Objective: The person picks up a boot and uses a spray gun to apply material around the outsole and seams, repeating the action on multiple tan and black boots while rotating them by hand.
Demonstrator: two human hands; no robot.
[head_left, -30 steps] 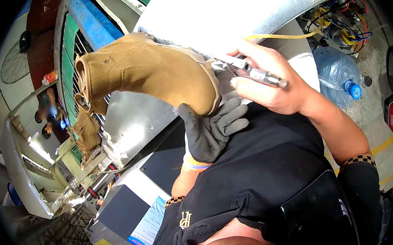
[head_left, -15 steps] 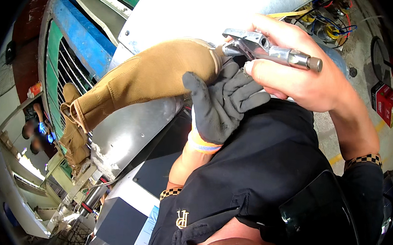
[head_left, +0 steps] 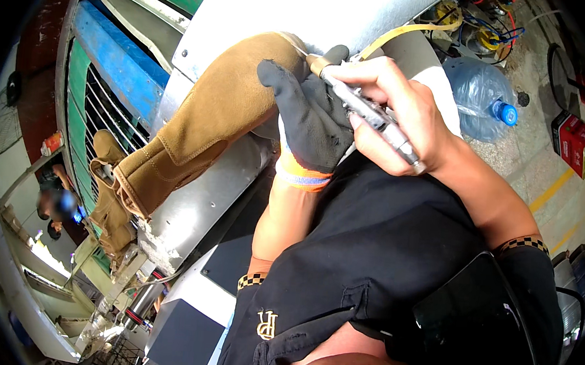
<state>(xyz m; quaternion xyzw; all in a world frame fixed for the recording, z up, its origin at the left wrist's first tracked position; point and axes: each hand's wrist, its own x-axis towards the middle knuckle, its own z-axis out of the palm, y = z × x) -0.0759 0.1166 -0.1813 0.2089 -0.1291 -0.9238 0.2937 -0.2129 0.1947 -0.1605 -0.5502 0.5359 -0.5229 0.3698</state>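
A tan suede boot [head_left: 224,89] lies slantwise over the metal surface, with its toe end up towards my hands and its shaft opening at the lower left. My left hand [head_left: 313,123], in a grey-palmed glove with an orange cuff, is by the toe end. Its thumb is raised in front of the boot and its fingers are partly stretched, with some hidden behind the tool. My bare right hand [head_left: 406,116] grips a silver spray gun [head_left: 372,111] with a brass-coloured tip. The tip points at the boot's toe edge, near the gloved fingers.
A second tan boot [head_left: 110,217] stands at the left beside a green and blue metal frame [head_left: 115,48]. On the right are a large clear bottle [head_left: 478,100] with a blue cap and a red box [head_left: 573,144]. A yellow hose [head_left: 412,28] curves above my right hand. Another person [head_left: 57,200] is far left.
My right hand has moved down and left and turned, bringing the spray gun's tip to the boot's toe edge. The boot's toe and my left hand have shifted left, the toe also upward.
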